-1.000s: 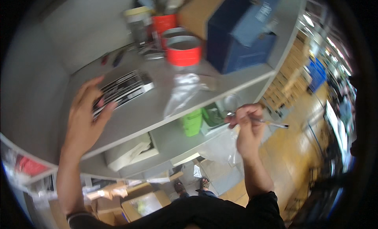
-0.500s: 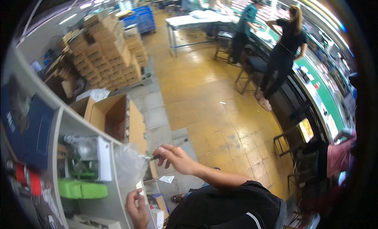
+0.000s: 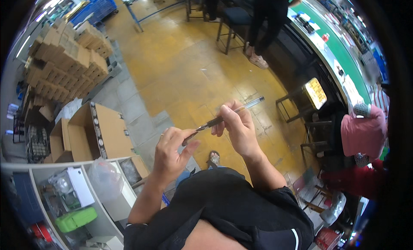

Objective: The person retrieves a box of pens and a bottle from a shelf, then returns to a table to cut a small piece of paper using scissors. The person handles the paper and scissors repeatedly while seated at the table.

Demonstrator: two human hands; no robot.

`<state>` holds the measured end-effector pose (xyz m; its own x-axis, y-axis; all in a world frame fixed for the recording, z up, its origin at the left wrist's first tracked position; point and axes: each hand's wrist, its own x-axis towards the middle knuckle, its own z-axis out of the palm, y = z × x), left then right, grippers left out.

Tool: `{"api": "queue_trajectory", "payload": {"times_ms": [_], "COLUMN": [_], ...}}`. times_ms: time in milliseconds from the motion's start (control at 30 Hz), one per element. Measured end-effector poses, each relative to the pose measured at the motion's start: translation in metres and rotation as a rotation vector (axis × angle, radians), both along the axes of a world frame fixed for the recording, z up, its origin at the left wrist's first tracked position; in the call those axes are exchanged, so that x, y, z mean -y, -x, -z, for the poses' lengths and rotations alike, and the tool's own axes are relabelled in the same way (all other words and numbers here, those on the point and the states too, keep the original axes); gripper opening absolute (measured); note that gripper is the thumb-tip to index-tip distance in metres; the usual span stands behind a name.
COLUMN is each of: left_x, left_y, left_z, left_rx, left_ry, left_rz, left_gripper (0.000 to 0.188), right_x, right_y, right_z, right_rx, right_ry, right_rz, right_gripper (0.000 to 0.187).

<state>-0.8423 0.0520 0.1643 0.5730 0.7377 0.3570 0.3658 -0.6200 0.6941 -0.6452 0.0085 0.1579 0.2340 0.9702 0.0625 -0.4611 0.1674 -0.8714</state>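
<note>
So it's a workshop kind of place with a worn yellow floor, grey tiles down the left, and a long green-topped bench curving along the right. Somebody in dark trousers is standing by it, and a person in a pink top is further down, near a stool with a yellow top.

Main thing is a pen, held up in front of the chest over the floor, clear barrel to the right and metal tip pointing left. The right hand has it pinched between thumb and fingers around the dark grip. Left hand is partly closed, fingertips bunched on a small dark piece right by the tip; can't tell if that's the cap or if the two touch.

Writing-wise: the open cardboard box has a dark printed strip with pale round marks down one edge. Anything on the stacked cartons behind it is too small to read. Lower left there's a grey shelf unit with a cloudy plastic bag and a bright green case.
</note>
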Motion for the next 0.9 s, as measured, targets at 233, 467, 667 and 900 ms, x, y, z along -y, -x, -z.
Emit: {"api": "queue_trajectory", "payload": {"times_ms": [233,467,667,900], "left_x": [-0.050,-0.157,-0.242,-0.282], "left_y": [-0.105,-0.187,-0.284,-0.430], "left_z": [0.015,0.059,0.063,0.048], "left_rx": [0.021,0.170,0.243,-0.029], "left_ry": [0.058,0.369,0.721,0.394], "left_rz": [0.221,0.328,0.540,0.948], "left_gripper": [0.025,0.022,0.025,0.028], "right_x": [-0.010,-0.072,-0.108,-0.118], "right_y": [-0.077,-0.164,-0.231,-0.310], "right_z": [0.011,0.026,0.023,0.052], "right_rx": [-0.012,0.138,0.752,1.111], "right_ry": [0.100,0.206,0.425,0.701], "right_rz": [0.201,0.425,0.605,0.384], "right_gripper": [0.022,0.026,0.028,0.028]}}
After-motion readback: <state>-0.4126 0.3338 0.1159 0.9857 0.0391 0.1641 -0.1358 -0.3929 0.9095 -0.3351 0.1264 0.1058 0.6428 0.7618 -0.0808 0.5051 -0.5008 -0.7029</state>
